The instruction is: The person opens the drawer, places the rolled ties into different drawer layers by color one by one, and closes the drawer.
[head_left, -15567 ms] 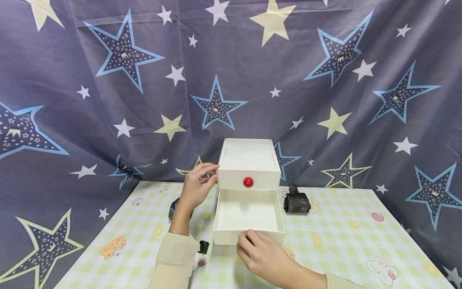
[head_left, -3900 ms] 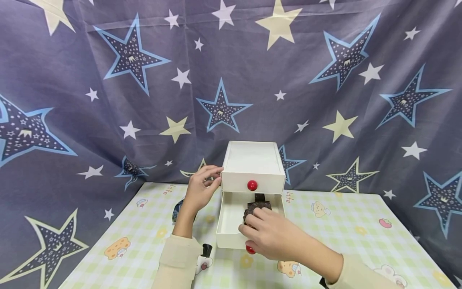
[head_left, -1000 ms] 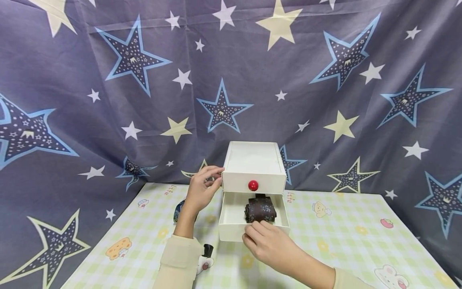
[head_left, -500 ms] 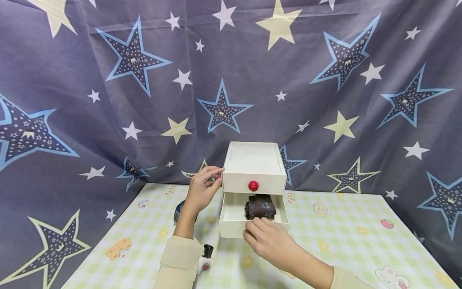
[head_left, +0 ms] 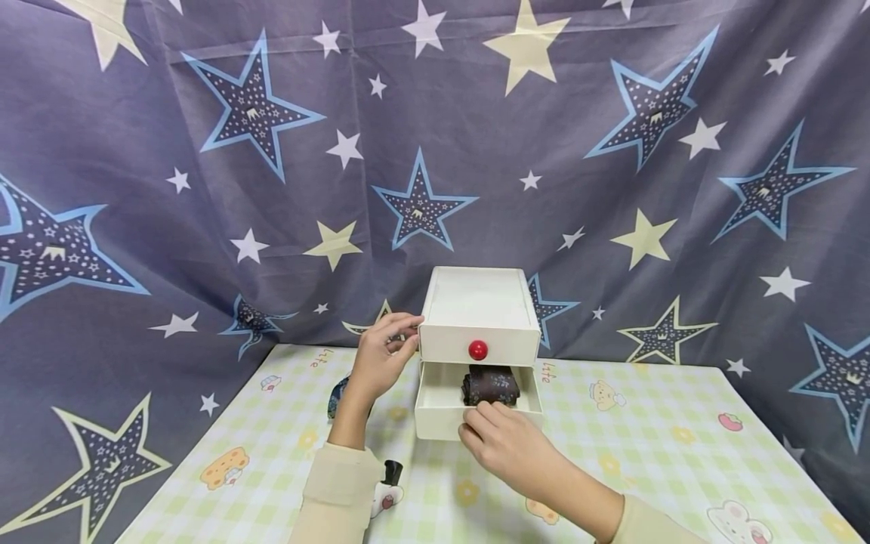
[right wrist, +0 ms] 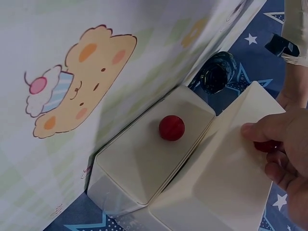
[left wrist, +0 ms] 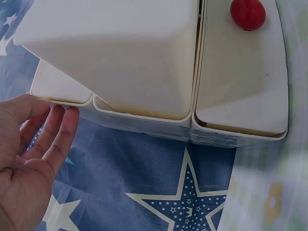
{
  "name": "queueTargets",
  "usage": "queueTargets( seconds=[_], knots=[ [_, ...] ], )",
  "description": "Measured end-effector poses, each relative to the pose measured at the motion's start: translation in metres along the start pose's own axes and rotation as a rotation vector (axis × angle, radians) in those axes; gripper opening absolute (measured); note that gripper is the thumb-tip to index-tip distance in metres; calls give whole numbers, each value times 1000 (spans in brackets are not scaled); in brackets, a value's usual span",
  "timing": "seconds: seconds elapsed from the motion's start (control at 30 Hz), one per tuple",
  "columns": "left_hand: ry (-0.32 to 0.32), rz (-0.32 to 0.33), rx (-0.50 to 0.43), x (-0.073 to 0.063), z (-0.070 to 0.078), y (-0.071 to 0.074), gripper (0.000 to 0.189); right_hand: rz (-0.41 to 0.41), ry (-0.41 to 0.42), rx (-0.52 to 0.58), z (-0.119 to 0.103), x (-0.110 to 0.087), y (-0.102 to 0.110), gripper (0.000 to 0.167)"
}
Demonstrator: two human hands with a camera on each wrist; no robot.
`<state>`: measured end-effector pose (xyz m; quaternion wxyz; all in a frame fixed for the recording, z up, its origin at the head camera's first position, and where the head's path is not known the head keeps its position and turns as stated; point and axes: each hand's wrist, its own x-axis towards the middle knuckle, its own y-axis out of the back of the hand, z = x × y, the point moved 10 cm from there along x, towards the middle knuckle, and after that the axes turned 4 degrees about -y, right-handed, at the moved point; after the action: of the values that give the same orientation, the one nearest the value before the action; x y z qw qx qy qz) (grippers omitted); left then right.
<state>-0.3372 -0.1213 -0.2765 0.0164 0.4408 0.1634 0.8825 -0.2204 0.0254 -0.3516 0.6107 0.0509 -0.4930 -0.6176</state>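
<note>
A white chest (head_left: 479, 298) stands on the table, its middle drawer (head_left: 442, 423) partly pulled out. Inside that drawer lies a rolled dark brown tie (head_left: 492, 384) with a blue flower print. My right hand (head_left: 506, 446) is at the drawer front; in the right wrist view its thumb and fingers pinch the red knob (right wrist: 264, 146), mostly covered by them. My left hand (head_left: 381, 359) touches the chest's upper left corner with fingers fairly straight, and fingertips (left wrist: 72, 114) meet the side wall. The shut bottom drawer (right wrist: 139, 163) shows its own red knob (right wrist: 172, 128).
A rolled blue patterned tie (right wrist: 216, 72) lies on the table left of the chest, partly behind my left forearm. The shut top drawer has a red knob (head_left: 478, 350). A checked cloth (head_left: 646, 453) covers the table, and a star-print curtain (head_left: 578, 189) hangs behind.
Earlier the middle drawer stood further out without the tie, which lay right of the chest. My right hand placed it inside, then moved the drawer partway inward. My left hand stayed at the corner.
</note>
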Motion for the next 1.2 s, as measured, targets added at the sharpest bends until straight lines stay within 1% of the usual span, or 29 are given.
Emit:
queueTargets(
  seconds=[0.2,0.47,0.67,0.87,1.03,1.2],
  knots=[
    [0,-5,6,0,0,0,28,-15,-9,3,4,2,-4,15],
    [-10,-4,5,0,0,0,28,2,-18,12,8,4,-8,21],
    [-10,-8,10,0,1,0,28,-10,-26,0,12,5,-12,12],
    [-10,-7,7,0,2,0,28,-29,-35,-15,16,8,-16,18],
    [-27,-3,10,0,3,0,28,-49,-39,-16,18,8,-20,16],
    [-16,-4,7,0,3,0,28,-50,-43,-15,21,9,-24,14]
  ],
)
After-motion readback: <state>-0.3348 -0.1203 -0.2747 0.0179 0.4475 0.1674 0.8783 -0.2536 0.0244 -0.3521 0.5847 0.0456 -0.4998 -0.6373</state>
